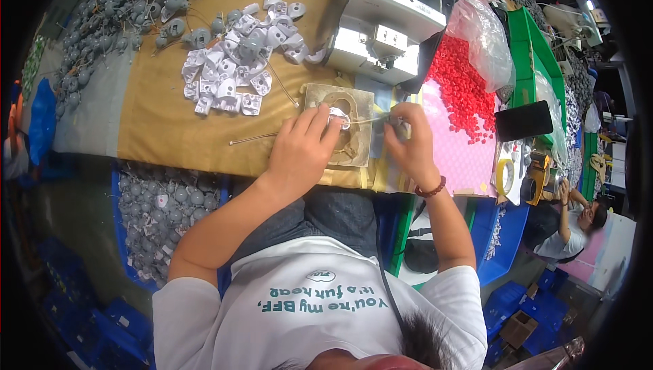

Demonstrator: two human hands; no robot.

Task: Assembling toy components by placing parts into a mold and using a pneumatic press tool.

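In the hollow of a square tan fixture block [361, 150] sits a small white plastic part [337, 115]. My left hand [303, 144] lies over the block's left side, fingers together and fingertips holding the part down. From the part a thin pale cable [371, 120] runs right to my right hand [412, 140], whose fingers are pinched around its end beside a small grey piece, partly hidden. Another thin cable [253, 139] sticks out left from under my left hand. Beyond it lies a heap of white plastic parts [228, 71].
A white bench machine [381, 30] stands just behind the block. Grey round parts with wires [136, 16] pile up far left; red caps [462, 84] lie on a pink sheet at right, near a phone [524, 122] and yellow tape [504, 176]. Another person [568, 227] sits far right.
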